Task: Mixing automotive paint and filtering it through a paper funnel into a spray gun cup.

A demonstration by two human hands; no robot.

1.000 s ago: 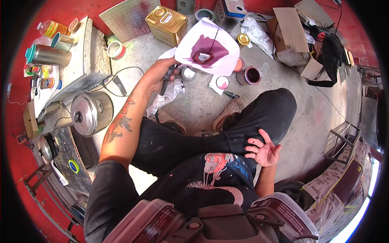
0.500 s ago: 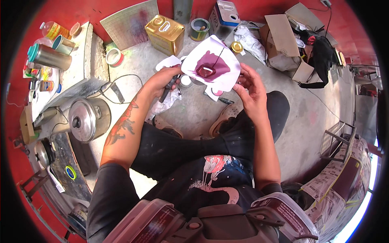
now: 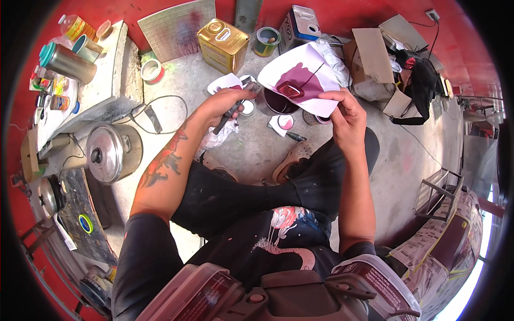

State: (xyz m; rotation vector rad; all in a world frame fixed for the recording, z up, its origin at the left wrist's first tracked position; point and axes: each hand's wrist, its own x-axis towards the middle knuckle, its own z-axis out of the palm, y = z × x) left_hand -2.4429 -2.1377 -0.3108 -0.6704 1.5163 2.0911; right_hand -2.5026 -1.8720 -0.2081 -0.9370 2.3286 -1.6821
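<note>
My right hand (image 3: 348,115) pinches the lower right edge of a white paper paint strainer (image 3: 273,69). Maroon paint wets its middle, around a small dark red patch. Just beneath and left of the strainer is an open cup of dark maroon paint (image 3: 276,101), partly covered by it. My left hand (image 3: 227,102) is closed around a dark-handled tool (image 3: 225,120), its fingertips near that cup; whether tool and cup are joined I cannot tell. White crumpled paper (image 3: 218,136) lies below my left hand.
A gold can (image 3: 224,45), a green tin (image 3: 266,41) and a blue-and-white can (image 3: 300,28) stand along the red wall. Cardboard boxes (image 3: 375,51) sit back right. At left are a lidded pot (image 3: 110,152) and a cable (image 3: 174,99). A paint-stained lid (image 3: 285,122) lies near my feet.
My right hand has moved right and slightly down with the strainer, tilting it and uncovering the dark paint cup. My left hand keeps its hold on the tool, moving slightly right.
</note>
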